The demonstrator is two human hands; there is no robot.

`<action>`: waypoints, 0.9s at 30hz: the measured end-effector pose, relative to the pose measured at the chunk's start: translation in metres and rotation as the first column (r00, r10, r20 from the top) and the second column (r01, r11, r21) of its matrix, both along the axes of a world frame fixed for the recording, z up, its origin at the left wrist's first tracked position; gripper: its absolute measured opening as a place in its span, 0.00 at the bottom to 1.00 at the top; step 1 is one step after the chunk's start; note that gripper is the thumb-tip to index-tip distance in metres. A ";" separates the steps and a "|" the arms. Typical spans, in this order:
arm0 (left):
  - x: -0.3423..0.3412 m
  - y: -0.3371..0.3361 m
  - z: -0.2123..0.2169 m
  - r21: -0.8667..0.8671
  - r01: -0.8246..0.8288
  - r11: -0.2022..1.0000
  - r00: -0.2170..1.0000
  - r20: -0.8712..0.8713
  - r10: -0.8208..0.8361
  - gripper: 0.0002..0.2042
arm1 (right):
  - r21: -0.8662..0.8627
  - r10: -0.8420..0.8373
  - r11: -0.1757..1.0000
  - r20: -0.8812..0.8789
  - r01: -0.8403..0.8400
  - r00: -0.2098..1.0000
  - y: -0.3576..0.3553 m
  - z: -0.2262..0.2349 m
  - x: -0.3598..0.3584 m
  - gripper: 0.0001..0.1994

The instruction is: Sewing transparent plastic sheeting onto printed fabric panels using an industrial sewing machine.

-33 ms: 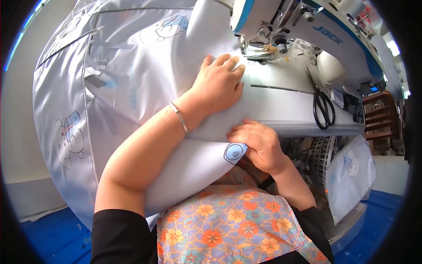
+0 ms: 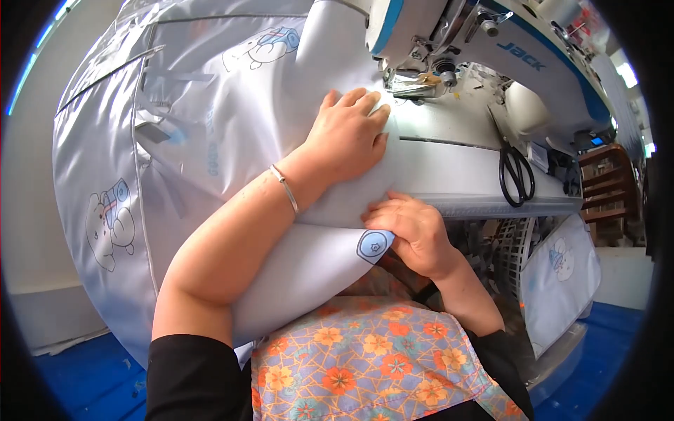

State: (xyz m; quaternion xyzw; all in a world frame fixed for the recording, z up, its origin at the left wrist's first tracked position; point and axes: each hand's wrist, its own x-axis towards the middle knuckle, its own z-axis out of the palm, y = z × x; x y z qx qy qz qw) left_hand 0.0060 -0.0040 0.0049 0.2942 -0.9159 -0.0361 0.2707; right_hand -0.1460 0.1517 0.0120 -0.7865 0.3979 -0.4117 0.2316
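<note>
A large, pale, shiny fabric piece (image 2: 281, 274) printed with cartoon animals spreads over the table and drapes toward my lap. My left hand (image 2: 347, 133) lies on it with fingers slightly apart, just in front of the presser foot of the sewing machine (image 2: 421, 88). Close to the table's front edge, my right hand (image 2: 414, 231) pinches the near edge of the fabric, where a blue printed shape folds over. The fingertips of this hand are partly hidden by the cloth.
Black-handled scissors (image 2: 517, 172) lie on the sewing table (image 2: 449, 168) at the right. A white plastic basket (image 2: 516, 242) stands below the table, with another printed fabric piece (image 2: 559, 281) hanging beside it. A wooden chair (image 2: 609, 186) is at the far right.
</note>
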 end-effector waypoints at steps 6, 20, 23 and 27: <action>-0.014 -0.001 0.005 0.085 0.012 0.996 0.996 0.084 -0.019 0.17 | -0.050 -0.136 0.990 -0.129 0.130 0.982 0.030 -0.008 -0.023 0.21; 0.004 -0.015 -0.002 -0.016 0.064 0.998 0.992 0.115 -0.062 0.18 | -0.294 -0.465 -0.781 -0.313 0.550 -0.828 0.475 -0.058 -0.376 0.26; 0.010 0.001 0.030 -0.072 0.001 0.997 0.998 0.056 0.003 0.15 | -0.193 -0.726 -0.509 -0.427 0.839 -0.538 0.440 -0.018 -0.365 0.12; -0.029 0.052 0.096 -0.168 0.279 0.945 0.954 -0.064 -0.293 0.16 | -0.560 -0.851 -0.018 -0.426 0.828 -0.307 0.333 0.160 -0.282 0.09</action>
